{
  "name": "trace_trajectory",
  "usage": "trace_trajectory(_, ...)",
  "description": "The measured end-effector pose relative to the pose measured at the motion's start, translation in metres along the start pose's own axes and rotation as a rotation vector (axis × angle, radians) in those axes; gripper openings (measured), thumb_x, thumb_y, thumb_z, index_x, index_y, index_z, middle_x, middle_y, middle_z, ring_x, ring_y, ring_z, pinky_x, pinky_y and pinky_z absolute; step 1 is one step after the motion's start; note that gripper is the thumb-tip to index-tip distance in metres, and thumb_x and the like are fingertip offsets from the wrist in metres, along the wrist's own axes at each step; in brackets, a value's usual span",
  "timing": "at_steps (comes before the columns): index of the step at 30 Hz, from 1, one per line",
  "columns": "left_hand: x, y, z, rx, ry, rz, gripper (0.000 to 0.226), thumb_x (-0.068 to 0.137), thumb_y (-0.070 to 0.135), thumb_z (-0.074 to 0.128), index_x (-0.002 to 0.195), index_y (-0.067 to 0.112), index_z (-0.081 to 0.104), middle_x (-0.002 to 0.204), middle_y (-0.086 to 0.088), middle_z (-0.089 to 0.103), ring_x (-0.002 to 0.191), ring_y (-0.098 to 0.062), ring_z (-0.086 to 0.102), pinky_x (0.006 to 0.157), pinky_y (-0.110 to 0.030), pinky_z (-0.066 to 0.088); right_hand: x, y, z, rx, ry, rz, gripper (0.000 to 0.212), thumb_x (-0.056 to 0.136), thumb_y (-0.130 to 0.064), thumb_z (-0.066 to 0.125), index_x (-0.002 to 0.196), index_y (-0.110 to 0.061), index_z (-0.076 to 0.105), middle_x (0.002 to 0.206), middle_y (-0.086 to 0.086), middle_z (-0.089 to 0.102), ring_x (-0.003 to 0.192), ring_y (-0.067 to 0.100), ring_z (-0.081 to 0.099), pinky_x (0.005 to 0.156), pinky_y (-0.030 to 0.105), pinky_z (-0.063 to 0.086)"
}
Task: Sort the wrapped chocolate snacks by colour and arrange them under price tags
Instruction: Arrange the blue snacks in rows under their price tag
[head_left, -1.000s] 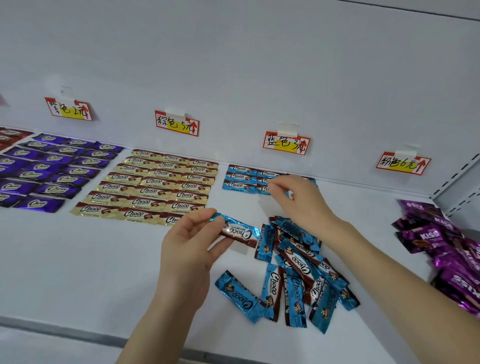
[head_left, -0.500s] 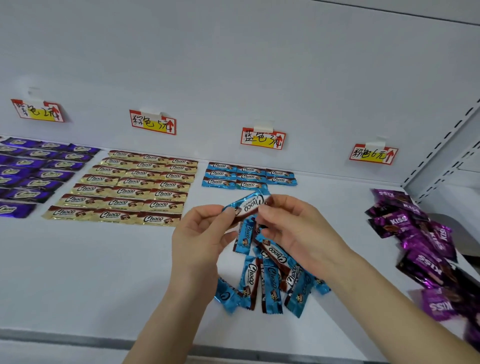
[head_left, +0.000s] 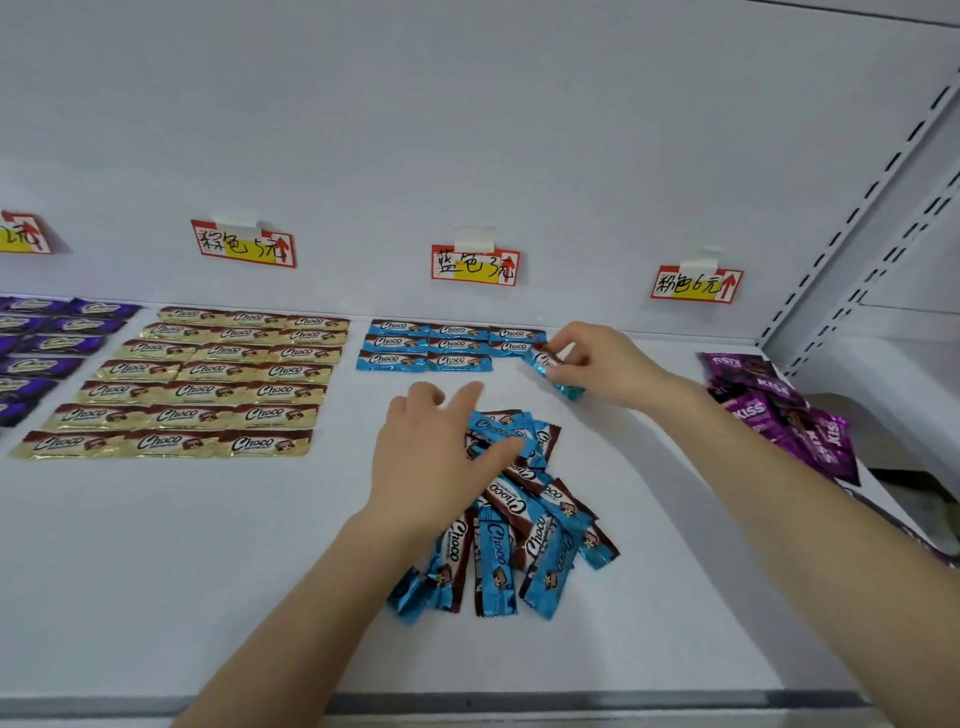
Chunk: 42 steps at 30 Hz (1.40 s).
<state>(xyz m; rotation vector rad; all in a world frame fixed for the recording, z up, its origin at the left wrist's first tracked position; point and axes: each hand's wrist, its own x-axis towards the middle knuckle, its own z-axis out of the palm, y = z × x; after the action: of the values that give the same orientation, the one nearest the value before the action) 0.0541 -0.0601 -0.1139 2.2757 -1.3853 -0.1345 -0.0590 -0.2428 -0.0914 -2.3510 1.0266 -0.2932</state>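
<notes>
**A:** What is your left hand (head_left: 435, 460) doing?

**B:** I'm resting it on the top wrapper of the loose blue pile (head_left: 511, 525), fingers loosely spread.

**A:** And your right hand (head_left: 602, 364)?

**B:** I'm pinching one blue snack (head_left: 540, 362) between thumb and fingertips, just right of the blue rows (head_left: 447, 345) under the blue price tag (head_left: 474, 265). I'm aiming to lay it flat, logo up, in the near row's open right end, with its edges flush.

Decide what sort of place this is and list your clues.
Probably a shop shelf: handwritten price tags on the back wall, wrapped snacks in neat rows beneath them, a slotted upright at right.
</notes>
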Motion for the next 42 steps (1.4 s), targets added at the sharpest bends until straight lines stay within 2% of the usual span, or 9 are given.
trace_trajectory(3, 0.006, 0.004, 0.006, 0.140, -0.117, 0.108, 0.066, 0.081, 0.072, 0.039, 0.140, 0.041, 0.035, 0.137, -0.004, 0.037, 0.123, -0.022, 0.034, 0.097, -0.032, 0.035, 0.011, 0.002, 0.008, -0.214, -0.056, -0.095, 0.023, 0.087, -0.021, 0.063, 0.108, -0.013, 0.061, 0.108, 0.010, 0.063, 0.088, 0.018, 0.054, 0.070, 0.026, 0.040)
trace_trajectory(6, 0.006, -0.004, 0.004, 0.116, -0.202, 0.114, 0.063, 0.082, 0.069, 0.043, 0.139, 0.042, 0.038, 0.134, 0.000, 0.038, 0.121, -0.019, 0.033, 0.096, -0.029, 0.033, 0.005, 0.000, 0.017, -0.307, 0.071, -0.114, 0.033, 0.091, -0.027, 0.056, 0.122, -0.015, 0.056, 0.113, 0.010, 0.055, 0.104, 0.024, 0.049, 0.081, 0.031, 0.038)
trace_trajectory(8, 0.005, -0.011, -0.001, 0.089, -0.236, 0.111, 0.063, 0.082, 0.066, 0.046, 0.140, 0.042, 0.036, 0.135, 0.002, 0.038, 0.123, -0.017, 0.032, 0.097, -0.027, 0.032, -0.005, 0.000, 0.023, -0.309, 0.165, -0.114, 0.031, 0.093, -0.030, 0.051, 0.120, -0.016, 0.058, 0.108, 0.009, 0.055, 0.102, 0.024, 0.048, 0.076, 0.031, 0.037)
trace_trajectory(10, 0.004, -0.015, -0.005, 0.069, -0.259, 0.115, 0.063, 0.083, 0.063, 0.049, 0.140, 0.041, 0.035, 0.137, 0.003, 0.036, 0.124, -0.015, 0.031, 0.099, -0.026, 0.030, -0.015, -0.001, 0.030, -0.321, 0.154, -0.135, 0.029, 0.095, -0.032, 0.045, 0.112, -0.015, 0.062, 0.104, 0.007, 0.056, 0.098, 0.022, 0.048, 0.073, 0.031, 0.038)
trace_trajectory(14, 0.001, -0.017, -0.008, 0.053, -0.272, 0.131, 0.063, 0.085, 0.059, 0.050, 0.142, 0.039, 0.033, 0.142, 0.003, 0.033, 0.127, -0.016, 0.029, 0.101, -0.026, 0.028, -0.019, -0.005, 0.040, -0.358, 0.123, -0.153, 0.033, 0.098, -0.032, 0.037, 0.110, -0.014, 0.063, 0.110, 0.006, 0.054, 0.102, 0.021, 0.045, 0.082, 0.034, 0.040)
trace_trajectory(17, -0.001, -0.017, -0.008, 0.041, -0.271, 0.132, 0.062, 0.086, 0.058, 0.050, 0.142, 0.039, 0.032, 0.144, 0.003, 0.031, 0.128, -0.016, 0.028, 0.103, -0.027, 0.027, -0.014, -0.012, 0.041, -0.353, 0.120, -0.145, 0.035, 0.099, -0.031, 0.034, 0.111, -0.014, 0.062, 0.112, 0.006, 0.054, 0.103, 0.020, 0.044, 0.083, 0.034, 0.042)
trace_trajectory(31, -0.002, -0.019, -0.006, 0.025, -0.255, 0.125, 0.062, 0.085, 0.057, 0.051, 0.142, 0.039, 0.033, 0.143, 0.004, 0.031, 0.127, -0.014, 0.028, 0.102, -0.025, 0.028, -0.008, -0.018, 0.041, -0.354, 0.106, -0.121, 0.035, 0.099, -0.030, 0.033, 0.115, -0.015, 0.061, 0.116, 0.006, 0.054, 0.106, 0.021, 0.045, 0.084, 0.035, 0.043)
trace_trajectory(42, -0.005, -0.014, -0.010, 0.023, -0.297, 0.095, 0.064, 0.086, 0.057, 0.051, 0.143, 0.039, 0.030, 0.147, 0.003, 0.029, 0.131, -0.015, 0.026, 0.104, -0.028, 0.028, -0.005, -0.017, 0.040, -0.364, 0.108, -0.126, 0.035, 0.099, -0.031, 0.033, 0.110, -0.015, 0.062, 0.115, 0.006, 0.055, 0.104, 0.020, 0.046, 0.084, 0.035, 0.043)
